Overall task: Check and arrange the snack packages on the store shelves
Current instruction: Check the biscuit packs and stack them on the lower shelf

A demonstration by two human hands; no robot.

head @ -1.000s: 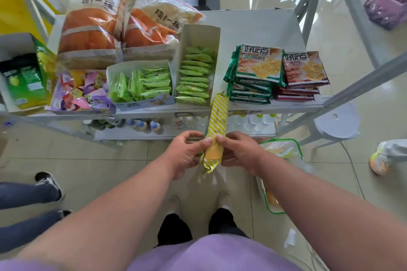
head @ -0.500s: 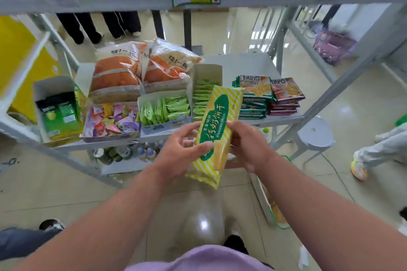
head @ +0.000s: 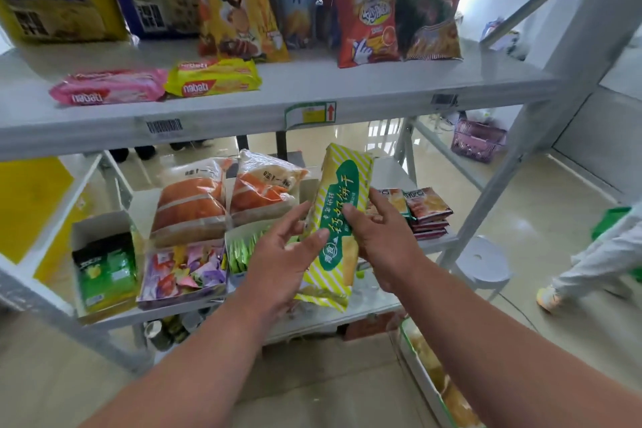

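I see the grey upper shelf carrying standing snack bags, with a pink wafer pack and a yellow wafer pack lying at its front. The lower shelf holds orange bread bags and boxes of sweets. In front of it, the yellow-striped biscuit packet stands tilted between my hands: my right hand grips its far side, my left hand touches it with loosely spread fingers.

A white upper shelf is seen at 12 o'clock; a pink wafer pack and a yellow wafer pack are laid flat on it, touching.
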